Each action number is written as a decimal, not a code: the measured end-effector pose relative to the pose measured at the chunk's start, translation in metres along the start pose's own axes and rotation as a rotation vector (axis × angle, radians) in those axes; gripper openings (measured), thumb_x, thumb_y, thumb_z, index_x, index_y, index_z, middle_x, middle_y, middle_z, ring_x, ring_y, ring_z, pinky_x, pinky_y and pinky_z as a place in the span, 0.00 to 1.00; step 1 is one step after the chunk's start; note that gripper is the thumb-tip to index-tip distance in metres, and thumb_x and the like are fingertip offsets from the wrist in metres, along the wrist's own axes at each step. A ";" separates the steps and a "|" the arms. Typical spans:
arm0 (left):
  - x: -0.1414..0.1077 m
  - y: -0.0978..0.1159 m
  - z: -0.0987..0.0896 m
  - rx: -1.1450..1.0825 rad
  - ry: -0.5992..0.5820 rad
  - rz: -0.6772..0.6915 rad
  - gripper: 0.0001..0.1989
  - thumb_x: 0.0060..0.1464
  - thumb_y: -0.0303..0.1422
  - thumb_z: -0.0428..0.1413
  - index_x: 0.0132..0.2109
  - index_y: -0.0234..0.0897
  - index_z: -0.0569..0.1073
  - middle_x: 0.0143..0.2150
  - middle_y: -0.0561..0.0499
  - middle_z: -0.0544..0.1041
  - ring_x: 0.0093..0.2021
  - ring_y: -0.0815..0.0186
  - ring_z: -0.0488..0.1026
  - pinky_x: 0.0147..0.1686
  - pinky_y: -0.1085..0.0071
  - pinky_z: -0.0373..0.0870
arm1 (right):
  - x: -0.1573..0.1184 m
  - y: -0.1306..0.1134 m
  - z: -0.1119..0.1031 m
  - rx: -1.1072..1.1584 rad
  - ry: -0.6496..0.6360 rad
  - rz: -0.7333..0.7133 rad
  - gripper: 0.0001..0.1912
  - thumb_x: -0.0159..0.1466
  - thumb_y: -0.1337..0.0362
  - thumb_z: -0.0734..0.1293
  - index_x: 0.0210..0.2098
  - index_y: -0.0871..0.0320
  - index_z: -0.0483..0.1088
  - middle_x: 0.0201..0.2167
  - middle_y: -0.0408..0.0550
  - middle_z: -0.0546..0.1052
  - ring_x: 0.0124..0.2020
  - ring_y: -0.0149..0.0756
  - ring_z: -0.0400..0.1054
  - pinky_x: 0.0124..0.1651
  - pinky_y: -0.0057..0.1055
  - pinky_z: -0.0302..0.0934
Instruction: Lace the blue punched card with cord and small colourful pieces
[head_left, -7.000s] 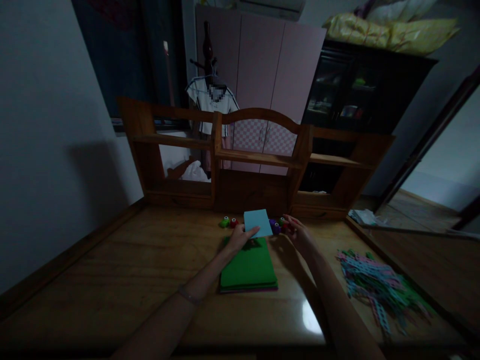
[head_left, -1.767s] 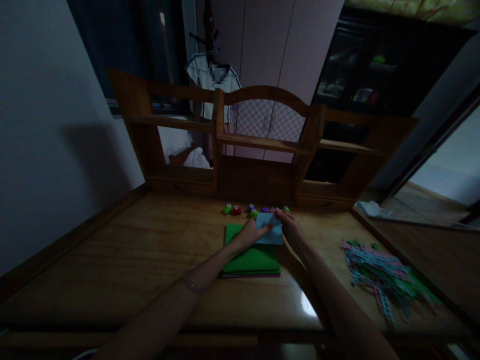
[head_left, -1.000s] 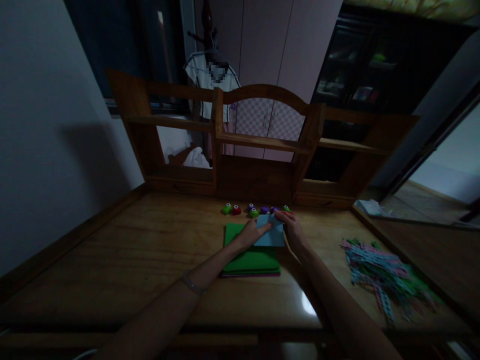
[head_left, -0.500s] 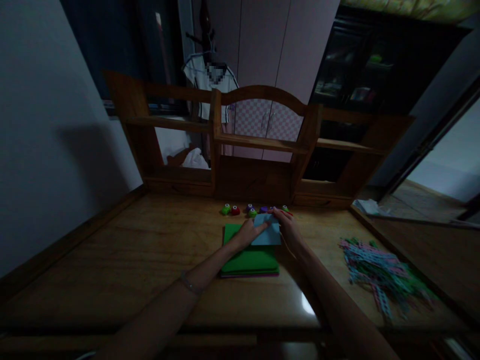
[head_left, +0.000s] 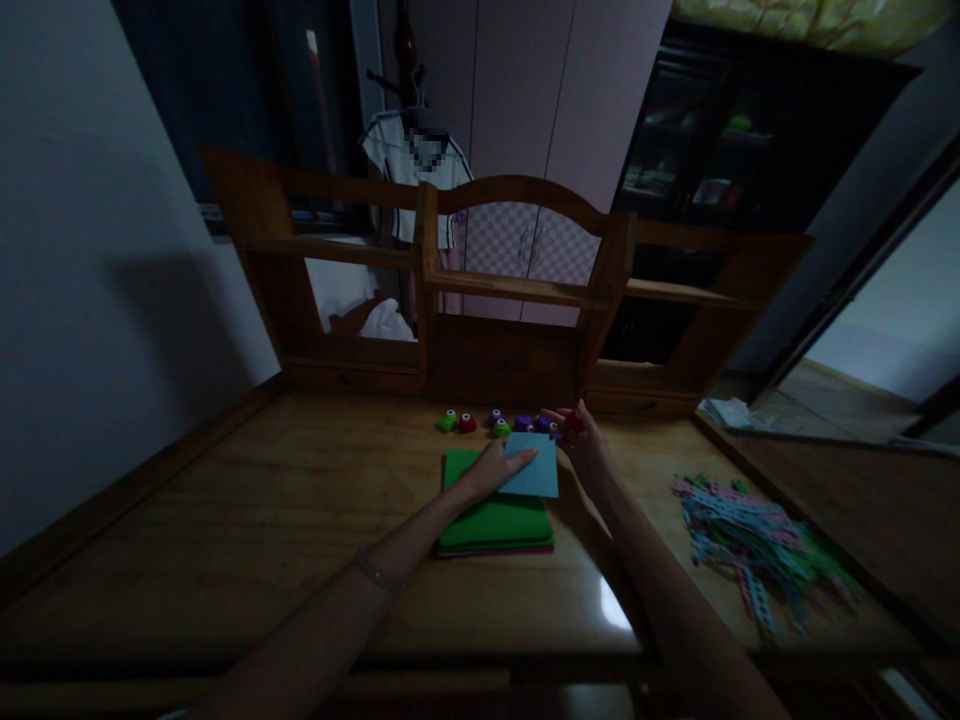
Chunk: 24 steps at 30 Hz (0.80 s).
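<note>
My left hand (head_left: 491,472) grips a square of light blue paper (head_left: 541,478), its thumb lying on top. The paper is held over a stack of green sheets (head_left: 495,525), with a pinkish edge showing underneath. To the right of the paper, my right hand (head_left: 589,455) holds a small rounded red object (head_left: 575,420), its kind too dark to make out; some fingers reach leftward. Just beyond the paper runs a row of small coloured pieces with white eye-like spots, among them a green one (head_left: 448,421), a red one (head_left: 467,424) and a purple one (head_left: 523,423).
At the right of the wooden desk (head_left: 300,500) lies a heap of pink, blue and green plastic strips (head_left: 757,545). A wooden shelf unit (head_left: 517,290) stands along the back edge. A wall (head_left: 135,300) borders the left side.
My right hand has drawn slightly away from the paper's upper right corner, and its fingers have loosened, showing more of the red object. My left hand still grips the paper.
</note>
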<state>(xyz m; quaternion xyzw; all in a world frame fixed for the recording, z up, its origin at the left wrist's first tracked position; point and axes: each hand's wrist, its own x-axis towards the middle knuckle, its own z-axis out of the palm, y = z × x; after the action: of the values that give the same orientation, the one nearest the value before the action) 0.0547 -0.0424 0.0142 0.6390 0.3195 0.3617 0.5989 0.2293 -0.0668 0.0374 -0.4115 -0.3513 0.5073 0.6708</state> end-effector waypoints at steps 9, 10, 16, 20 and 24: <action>0.003 -0.006 -0.001 0.039 -0.030 0.025 0.20 0.47 0.43 0.60 0.40 0.29 0.75 0.36 0.43 0.78 0.31 0.64 0.73 0.32 0.71 0.70 | 0.005 0.002 -0.009 0.133 -0.013 0.076 0.21 0.59 0.42 0.60 0.30 0.55 0.66 0.30 0.46 0.79 0.26 0.32 0.69 0.30 0.29 0.63; 0.003 -0.005 -0.002 0.033 -0.033 0.020 0.21 0.47 0.44 0.60 0.40 0.29 0.75 0.36 0.43 0.78 0.31 0.64 0.73 0.32 0.71 0.70 | 0.005 0.002 -0.009 0.143 -0.004 0.074 0.21 0.60 0.42 0.60 0.30 0.55 0.66 0.30 0.46 0.79 0.26 0.32 0.70 0.30 0.29 0.64; 0.002 -0.005 -0.002 0.024 -0.008 0.016 0.21 0.45 0.43 0.61 0.40 0.29 0.75 0.33 0.44 0.78 0.31 0.63 0.73 0.31 0.71 0.70 | 0.005 -0.005 -0.007 0.101 0.094 0.019 0.22 0.58 0.41 0.61 0.31 0.54 0.65 0.30 0.47 0.79 0.24 0.35 0.70 0.27 0.31 0.65; 0.004 -0.009 -0.002 0.036 -0.006 0.036 0.22 0.47 0.44 0.59 0.41 0.29 0.74 0.34 0.44 0.78 0.31 0.64 0.73 0.31 0.71 0.70 | 0.004 -0.005 -0.010 0.005 0.136 -0.069 0.22 0.57 0.41 0.62 0.32 0.54 0.64 0.31 0.48 0.79 0.23 0.34 0.69 0.25 0.30 0.63; 0.008 -0.013 -0.003 0.095 0.021 0.052 0.22 0.49 0.46 0.57 0.40 0.29 0.75 0.35 0.43 0.78 0.30 0.64 0.73 0.28 0.72 0.69 | 0.009 -0.001 -0.020 -0.161 0.264 -0.279 0.21 0.56 0.44 0.65 0.37 0.55 0.63 0.35 0.48 0.78 0.24 0.33 0.68 0.27 0.29 0.63</action>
<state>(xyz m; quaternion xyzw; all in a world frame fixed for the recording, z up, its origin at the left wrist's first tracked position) 0.0562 -0.0332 0.0015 0.6711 0.3259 0.3681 0.5549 0.2498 -0.0626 0.0301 -0.4740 -0.3533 0.3213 0.7398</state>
